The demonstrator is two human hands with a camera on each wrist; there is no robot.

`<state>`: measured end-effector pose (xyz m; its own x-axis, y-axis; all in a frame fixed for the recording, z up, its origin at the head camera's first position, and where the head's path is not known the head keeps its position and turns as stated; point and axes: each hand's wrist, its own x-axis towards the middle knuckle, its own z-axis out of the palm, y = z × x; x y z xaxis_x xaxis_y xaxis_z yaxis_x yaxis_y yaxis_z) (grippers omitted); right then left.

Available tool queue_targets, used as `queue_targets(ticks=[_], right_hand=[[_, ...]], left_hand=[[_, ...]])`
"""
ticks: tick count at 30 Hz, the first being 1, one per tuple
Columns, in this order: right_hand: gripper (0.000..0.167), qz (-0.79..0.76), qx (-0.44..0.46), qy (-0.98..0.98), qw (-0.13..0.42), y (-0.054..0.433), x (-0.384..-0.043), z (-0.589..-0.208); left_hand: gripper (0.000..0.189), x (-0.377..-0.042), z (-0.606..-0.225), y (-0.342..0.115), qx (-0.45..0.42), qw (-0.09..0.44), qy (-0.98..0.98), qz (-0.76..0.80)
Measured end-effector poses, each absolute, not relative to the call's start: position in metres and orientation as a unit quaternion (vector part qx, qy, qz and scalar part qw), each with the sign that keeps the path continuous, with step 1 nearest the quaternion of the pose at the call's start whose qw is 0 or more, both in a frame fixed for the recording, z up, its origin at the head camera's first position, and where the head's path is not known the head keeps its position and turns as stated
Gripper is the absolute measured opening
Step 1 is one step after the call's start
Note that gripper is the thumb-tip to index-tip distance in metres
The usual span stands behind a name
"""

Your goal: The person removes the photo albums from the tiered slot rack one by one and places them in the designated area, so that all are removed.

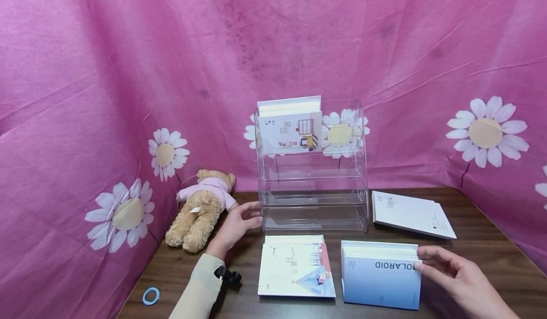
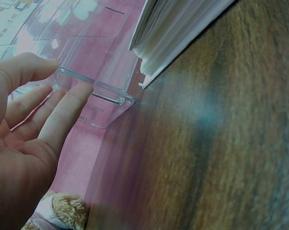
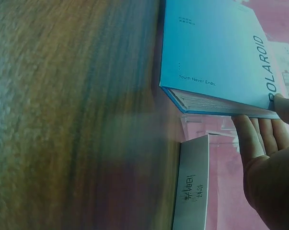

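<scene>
My right hand (image 1: 455, 274) pinches the right end of a blue photo album (image 1: 380, 283) marked POLAROID, thumb on the front cover and fingers behind. The album is upright, with its white page edges facing up. At the lower left side of a clear tiered rack (image 1: 314, 225), my left hand (image 1: 237, 226) touches the side panel with thumb and extended fingertips, as the left wrist view shows. A white album with a room drawing (image 1: 290, 134) stands in the rack's top tier, towards the left.
In front of the rack is a pale album with a blue tent picture (image 1: 295, 271). Another white album (image 1: 412, 214) lies to the rack's right. A teddy bear (image 1: 202, 210) lies at the left, and a light-blue ring (image 1: 151, 296) sits near the front left edge.
</scene>
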<state>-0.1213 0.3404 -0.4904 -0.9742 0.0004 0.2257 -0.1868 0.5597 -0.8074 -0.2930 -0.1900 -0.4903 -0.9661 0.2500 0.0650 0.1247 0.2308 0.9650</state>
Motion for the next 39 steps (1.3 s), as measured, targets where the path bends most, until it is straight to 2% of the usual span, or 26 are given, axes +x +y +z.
queue_targets(ticks=[7,13,21,39], right_hand=[[0.022,0.471,0.042,-0.877,0.085,0.341,-0.125,-0.493],[0.03,0.457,0.019,-0.887,0.069,0.343,-0.129,-0.493],[0.035,0.449,0.056,-0.883,0.12,0.339,-0.133,-0.495],[0.05,0.454,0.068,-0.878,0.136,0.336,-0.146,-0.495]], left_hand=[[0.054,-0.294,-0.488,-0.189,0.121,0.053,0.783,0.608],[0.055,-0.293,-0.487,-0.188,0.113,0.056,0.777,0.616],[0.055,-0.293,-0.487,-0.188,0.114,0.059,0.775,0.619],[0.054,-0.293,-0.49,-0.19,0.113,0.052,0.782,0.611]])
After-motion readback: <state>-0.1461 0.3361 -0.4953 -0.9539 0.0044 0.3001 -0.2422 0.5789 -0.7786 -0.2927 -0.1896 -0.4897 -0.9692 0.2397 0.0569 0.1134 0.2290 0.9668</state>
